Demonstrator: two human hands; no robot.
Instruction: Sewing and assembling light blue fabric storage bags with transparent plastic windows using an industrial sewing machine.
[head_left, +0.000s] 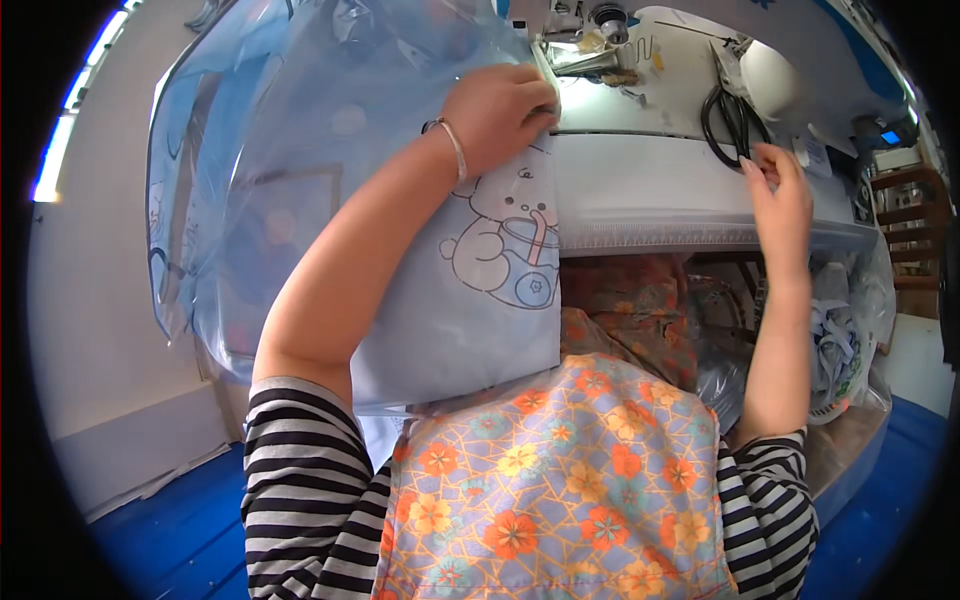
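Observation:
My left hand [498,115] lies on a pale blue fabric panel [450,350], beside the presser area of a sewing machine. Its fingers are curled closed at the panel's right edge. Below that wrist, the panel carries a printed cartoon bear [500,235] with a drink and straw. My right hand [783,195] is at the right of the white machine bed, its thumb and forefinger slightly apart. Those fingertips are right beside the black handles of a pair of scissors [738,125], which point away from me; whether they touch cannot be made out.
The lit sewing machine foot [590,62] is just beyond my left fingers. Sheer blue material [290,130] spreads over the left side. A clear ruler-like strip [650,235] runs along the bed's front edge. A basket of cloth [835,350] stands at lower right, near a wooden chair [910,220].

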